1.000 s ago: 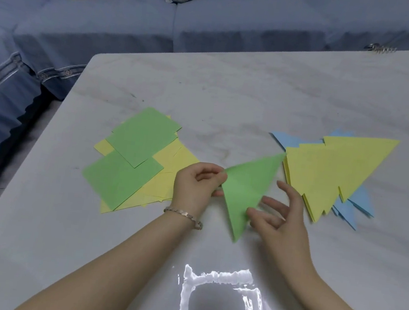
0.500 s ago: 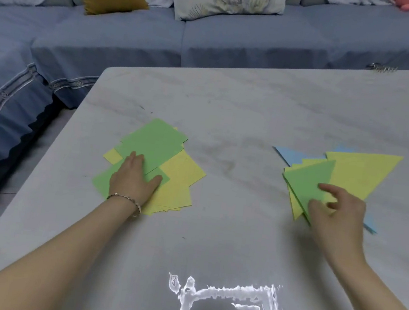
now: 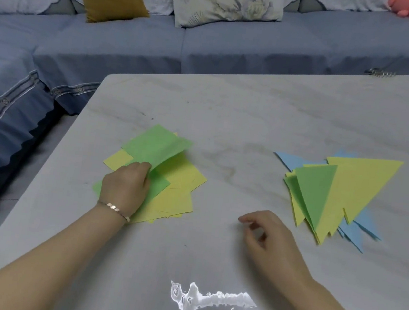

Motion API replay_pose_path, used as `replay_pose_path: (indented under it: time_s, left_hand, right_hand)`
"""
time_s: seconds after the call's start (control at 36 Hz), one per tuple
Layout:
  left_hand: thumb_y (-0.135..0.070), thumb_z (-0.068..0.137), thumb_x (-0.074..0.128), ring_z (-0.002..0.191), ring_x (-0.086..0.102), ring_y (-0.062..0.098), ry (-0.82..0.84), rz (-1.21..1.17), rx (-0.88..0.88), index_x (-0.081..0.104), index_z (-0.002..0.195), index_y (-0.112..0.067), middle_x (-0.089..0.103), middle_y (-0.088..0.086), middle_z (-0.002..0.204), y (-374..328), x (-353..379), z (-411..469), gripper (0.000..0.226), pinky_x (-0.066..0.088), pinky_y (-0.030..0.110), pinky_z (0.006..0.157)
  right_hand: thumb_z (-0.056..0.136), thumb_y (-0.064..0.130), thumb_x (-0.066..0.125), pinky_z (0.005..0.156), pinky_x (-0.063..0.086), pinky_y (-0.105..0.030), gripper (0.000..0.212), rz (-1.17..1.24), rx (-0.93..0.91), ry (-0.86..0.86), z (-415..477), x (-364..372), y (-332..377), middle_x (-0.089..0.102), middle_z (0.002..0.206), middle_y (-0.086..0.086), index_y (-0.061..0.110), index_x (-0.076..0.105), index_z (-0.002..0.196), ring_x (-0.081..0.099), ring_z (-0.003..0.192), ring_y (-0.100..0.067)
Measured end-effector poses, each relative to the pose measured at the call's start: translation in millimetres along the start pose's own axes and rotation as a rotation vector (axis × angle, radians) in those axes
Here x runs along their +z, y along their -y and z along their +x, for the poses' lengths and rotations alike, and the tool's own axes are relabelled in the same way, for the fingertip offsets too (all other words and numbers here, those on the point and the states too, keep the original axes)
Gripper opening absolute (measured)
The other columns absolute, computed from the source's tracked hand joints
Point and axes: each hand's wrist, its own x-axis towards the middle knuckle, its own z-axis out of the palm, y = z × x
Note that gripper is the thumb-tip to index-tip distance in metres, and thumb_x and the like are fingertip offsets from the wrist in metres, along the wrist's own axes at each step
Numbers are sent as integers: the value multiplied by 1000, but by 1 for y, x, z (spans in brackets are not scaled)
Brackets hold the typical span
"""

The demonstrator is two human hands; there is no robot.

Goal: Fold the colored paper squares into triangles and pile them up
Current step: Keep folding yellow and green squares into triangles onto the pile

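Left grip [image 3: 124, 186] pinches top green square [image 3: 157, 147], its near edge raised off square stack [image 3: 183, 175] near left edge of counter [image 3: 241, 113]. Right grip [image 3: 269, 235] loosely curled, holding nothing, near front edge. Triangle pile [image 3: 341, 193] toward right edge.

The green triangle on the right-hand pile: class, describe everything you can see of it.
The green triangle looks like a folded sheet of matte paper, long and narrow, with its sharp tip pointing toward the camera. It lies flat on top of the yellow triangles, at the pile's left side. Nothing else touches it.
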Motion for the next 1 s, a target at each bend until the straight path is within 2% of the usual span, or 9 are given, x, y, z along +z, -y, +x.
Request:
replay_pose_path:
  time_s: [0.08,0.22,0.33,0.44,0.56,0.64,0.75,0.86,1.0]
  left_hand:
    - [-16,83,55,77,60,17,-112,-362,-40,66,93,-13,66,0,89,-31,-10,-15,15,44,27,65]
    - [-15,71,49,80,57,6,-152,-721,298,65,85,-12,65,-1,87,-72,-25,-39,22,48,11,71]
    - [0,68,53,91,60,1,-86,-824,373,62,85,-22,64,-10,95,-88,-20,-48,30,46,11,83]
    - [16,73,52,87,63,-1,223,-1200,-93,63,89,-28,66,-8,102,-102,-33,-45,48,48,17,73]
    - [-7,90,47,56,62,10,502,-1543,-750,47,107,-18,62,9,85,-108,-39,-29,19,39,11,39]
    - [-27,78,68,53,53,17,680,-1384,-713,59,96,-10,60,4,61,-105,-32,-22,27,43,20,60]
    - [-5,78,70,34,50,0,707,-1096,-459,61,69,-14,54,-12,37,-108,-31,-25,15,37,9,40]
    - [2,78,66,38,53,1,630,-1062,-425,64,67,-11,57,-10,40,-111,-29,-29,17,41,11,43]
    - [-2,82,63,63,57,15,572,-1059,-277,67,70,-13,65,8,68,-115,-31,-39,16,47,26,67]
  right_hand:
    - [80,5,66,79,36,-4,64,54,-24,-123,4,-2,-1,39,120,5,47,33,115,44,99,7]
    - [66,9,82,102,36,-30,103,16,-64,-314,15,-17,-4,20,143,-10,31,13,141,34,126,-17]
    - [73,29,63,105,21,-9,55,95,-166,-237,12,-28,-8,35,134,17,41,46,124,31,124,4]
    - [80,42,61,96,34,-14,25,114,-280,-154,1,-27,-27,56,113,24,30,63,102,48,115,0]
    - [91,48,47,95,35,-12,27,48,-352,-78,-6,-25,-26,57,106,11,28,62,102,52,109,-12]
    - [94,48,41,99,31,-11,29,-30,-424,20,-8,-22,-24,55,112,10,29,61,104,47,113,-11]
    - [95,49,40,97,36,-27,29,-140,-548,162,-11,-24,-24,51,122,7,32,60,107,44,121,-16]
    - [93,55,38,99,24,-27,29,-200,-532,220,-15,-30,-20,47,129,10,40,61,103,37,125,-18]
    - [81,76,31,105,12,-23,41,-63,-231,196,-13,-33,-13,33,134,34,47,59,87,19,130,4]
